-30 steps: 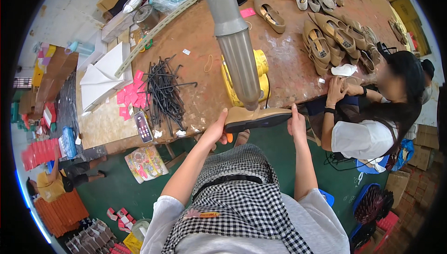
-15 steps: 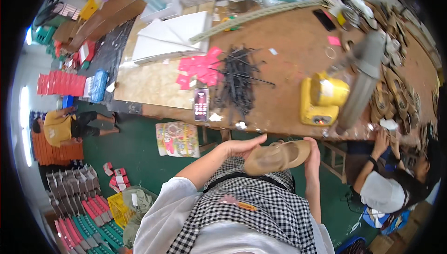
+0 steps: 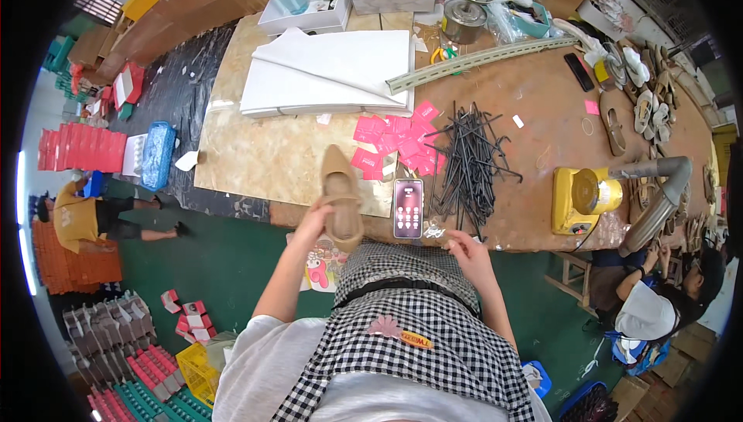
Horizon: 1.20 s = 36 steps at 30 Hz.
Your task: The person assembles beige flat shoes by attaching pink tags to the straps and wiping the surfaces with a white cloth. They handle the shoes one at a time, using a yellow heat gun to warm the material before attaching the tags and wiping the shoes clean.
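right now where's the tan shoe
In the head view the tan shoe is held in the left hand at the table's near edge, just left of the phone.

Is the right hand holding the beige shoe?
No. The left hand holds the beige shoe; the right hand is empty at the table edge.

The left hand (image 3: 309,224) covers the heel end of the beige shoe (image 3: 340,197), so its grip there stays hidden. The right hand (image 3: 464,252) perhaps pinches something too small to tell. The seated co-worker (image 3: 658,298) is cut by the dark fisheye rim.
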Available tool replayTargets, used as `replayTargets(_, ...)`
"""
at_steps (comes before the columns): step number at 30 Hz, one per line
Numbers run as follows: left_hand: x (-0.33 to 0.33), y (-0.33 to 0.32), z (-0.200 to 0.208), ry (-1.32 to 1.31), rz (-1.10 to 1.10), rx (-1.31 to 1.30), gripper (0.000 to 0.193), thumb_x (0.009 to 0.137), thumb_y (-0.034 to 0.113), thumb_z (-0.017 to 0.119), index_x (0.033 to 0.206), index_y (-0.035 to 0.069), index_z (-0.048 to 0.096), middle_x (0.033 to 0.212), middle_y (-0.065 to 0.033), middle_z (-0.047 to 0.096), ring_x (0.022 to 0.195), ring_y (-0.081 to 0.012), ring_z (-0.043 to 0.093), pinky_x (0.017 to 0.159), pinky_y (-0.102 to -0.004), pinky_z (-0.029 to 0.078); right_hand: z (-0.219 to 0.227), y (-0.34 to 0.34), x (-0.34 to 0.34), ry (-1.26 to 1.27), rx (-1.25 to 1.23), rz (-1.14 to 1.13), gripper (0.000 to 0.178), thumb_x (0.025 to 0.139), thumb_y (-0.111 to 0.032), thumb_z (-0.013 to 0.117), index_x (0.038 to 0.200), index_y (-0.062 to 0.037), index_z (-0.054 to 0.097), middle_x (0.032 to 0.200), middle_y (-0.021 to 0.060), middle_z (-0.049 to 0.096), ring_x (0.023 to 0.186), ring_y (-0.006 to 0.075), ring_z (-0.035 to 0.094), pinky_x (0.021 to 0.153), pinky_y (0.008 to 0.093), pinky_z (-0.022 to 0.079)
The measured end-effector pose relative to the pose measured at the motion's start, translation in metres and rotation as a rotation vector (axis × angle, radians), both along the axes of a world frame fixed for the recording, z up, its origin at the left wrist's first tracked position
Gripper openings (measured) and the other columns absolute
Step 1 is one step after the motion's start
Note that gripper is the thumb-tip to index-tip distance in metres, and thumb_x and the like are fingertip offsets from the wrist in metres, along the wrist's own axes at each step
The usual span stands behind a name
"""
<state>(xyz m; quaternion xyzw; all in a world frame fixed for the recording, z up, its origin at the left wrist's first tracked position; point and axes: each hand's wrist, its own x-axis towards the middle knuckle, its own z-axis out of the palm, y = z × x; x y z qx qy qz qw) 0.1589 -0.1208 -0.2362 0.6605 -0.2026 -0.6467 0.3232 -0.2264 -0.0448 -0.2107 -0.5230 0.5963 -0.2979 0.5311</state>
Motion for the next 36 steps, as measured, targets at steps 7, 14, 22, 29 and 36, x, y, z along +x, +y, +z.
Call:
replayTargets(7,0.041,0.014,-0.002,-0.063,0.092,-0.041,0.046,0.092,0.020,0.054,0.134,0.002,0.050,0.117,-0.0103,0.065,0.102,-0.0188,0.064,0.085,-0.0322,0.053,-0.007,-0.010,0.023,0.203,0.020,0.072,0.030,0.094,-0.022,0.062,0.120,-0.0074,0.064,0.089,0.0127,0.070,0.076,0.0242,0.068,0.071,0.0348,0.052)
replayTargets(14,0.065,0.075,-0.034,-0.159,-0.007,0.055,0.054,0.089,0.021,0.058,0.140,0.007,0.047,0.117,-0.0070,0.065,0.097,-0.0155,0.064,0.078,-0.0288,0.052,-0.003,-0.006,0.049,0.215,0.050,0.148,0.029,0.093,-0.021,0.062,0.118,-0.0083,0.064,0.088,0.0119,0.071,0.074,0.0264,0.066,0.069,0.0376,0.051)
replayTargets(22,0.045,0.046,-0.043,-0.081,0.107,0.014,0.049,0.090,0.018,0.055,0.137,0.004,0.049,0.117,-0.0096,0.065,0.099,-0.0192,0.066,0.080,-0.0328,0.054,0.015,0.015,0.040,0.365,0.044,0.117,0.031,0.091,-0.021,0.063,0.119,-0.0083,0.064,0.088,0.0118,0.071,0.080,0.0273,0.069,0.072,0.0367,0.053)
replayTargets(29,0.043,-0.016,-0.047,-0.185,-0.074,-0.139,0.040,0.093,0.013,0.052,0.132,0.000,0.051,0.115,-0.0102,0.065,0.099,-0.0174,0.064,0.081,-0.0314,0.053,0.009,0.027,0.024,0.394,0.098,0.013,0.029,0.091,-0.020,0.064,0.117,-0.0080,0.065,0.085,0.0112,0.071,0.074,0.0255,0.068,0.070,0.0360,0.052)
replayTargets(36,0.086,-0.027,-0.076,-0.266,-0.164,-0.314,0.039,0.089,0.005,0.055,0.128,-0.003,0.056,0.110,-0.0098,0.068,0.099,-0.0151,0.062,0.088,-0.0287,0.049,0.009,-0.040,0.056,0.266,0.037,-0.078,0.026,0.092,-0.017,0.063,0.115,-0.0055,0.065,0.087,0.0133,0.071,0.077,0.0246,0.069,0.070,0.0347,0.053)
